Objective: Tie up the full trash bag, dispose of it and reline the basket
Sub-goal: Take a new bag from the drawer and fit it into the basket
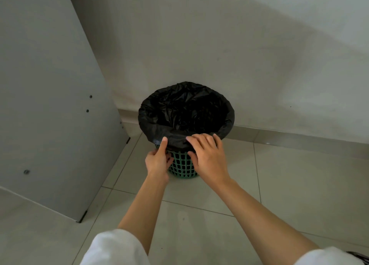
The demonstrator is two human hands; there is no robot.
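Note:
A green lattice basket point(182, 166) stands on the tiled floor against the wall. A black trash bag point(185, 109) lines it, its mouth open and its edge folded down over the rim. My left hand point(158, 159) is at the near left of the rim, thumb up against the folded bag edge, its fingers curled at the basket wall. My right hand point(206, 155) lies on the near rim, fingers spread over the bag's fold. Nothing is visible inside the dark bag.
A grey cabinet panel point(50, 105) stands close on the left of the basket. The pale wall point(239, 55) and its skirting run right behind it. Tiled floor point(299, 185) stretches to the right and toward me.

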